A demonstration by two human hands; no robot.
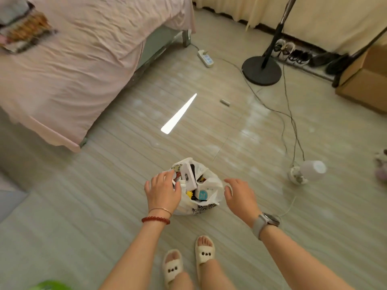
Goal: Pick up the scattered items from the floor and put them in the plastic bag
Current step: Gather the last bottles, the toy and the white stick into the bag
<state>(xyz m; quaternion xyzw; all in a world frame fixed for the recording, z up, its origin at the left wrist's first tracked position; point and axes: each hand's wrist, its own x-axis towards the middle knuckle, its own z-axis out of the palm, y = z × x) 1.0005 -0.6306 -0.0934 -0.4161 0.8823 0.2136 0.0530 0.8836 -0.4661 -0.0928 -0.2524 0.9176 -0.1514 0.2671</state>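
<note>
Down at the floor in front of my slippered feet, my left hand rests on the near-left rim of the white printed plastic bag, fingers curled over the edge and apparently pinching the film, though I cannot tell how firm that hold is. My right hand hangs just beside the bag's right side with fingers spread and nothing in it, close to the plastic but, as far as I can see, not touching.

The bag stands on the pale wood-grain floor, its mouth gaping and already stuffed: a white rectangular box pokes out of the top, with a small white carton bearing a teal mark beside it.

Further out, one small grey cylindrical item lies alone on the boards, well apart from the bag, near the round black base of a floor stand. I judge it the last piece left to collect.

The risk lies in the filling. The tall box sits high and tilted; if I lift by one edge only, the bag could slump and spill it. Thin dark cables trail across the floor near that stray piece, so a careless reach could snag them and drag the white bulb-shaped lamp lying to the right.
</note>
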